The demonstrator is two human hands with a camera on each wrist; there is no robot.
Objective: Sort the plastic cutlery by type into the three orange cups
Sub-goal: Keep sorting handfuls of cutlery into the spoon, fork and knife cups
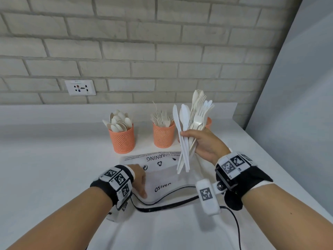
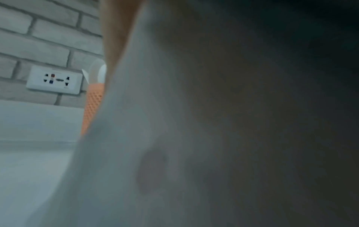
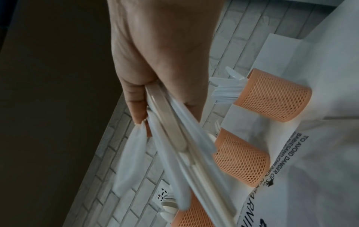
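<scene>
The right hand (image 1: pixel 203 143) is gripping a mixed bunch of white cutlery (image 1: pixel 191 127) by the handles, fingers curled round it, holding it up in the air just in front of the right orange cup (image 1: pixel 208 122), which is mostly hiding behind it. The left hand (image 1: pixel 139 179) is lying on the white plastic bag (image 1: pixel 162 170) on the counter, fingers looking fairly straight, though the left wrist view is too blurry to confirm. My take: the bunch is fanning out with knives, forks and what looks like a spoon all together, so it's worth peeling off 1 type at a time with the free hand rather than shaking them loose, and keeping the grip low on the handles so nothing is slipping out the bottom. The left cup (image 1: pixel 122 139) is already holding spoons, the middle cup (image 1: pixel 163 136) is holding forks, and the wrist view is showing knives in the 3rd
</scene>
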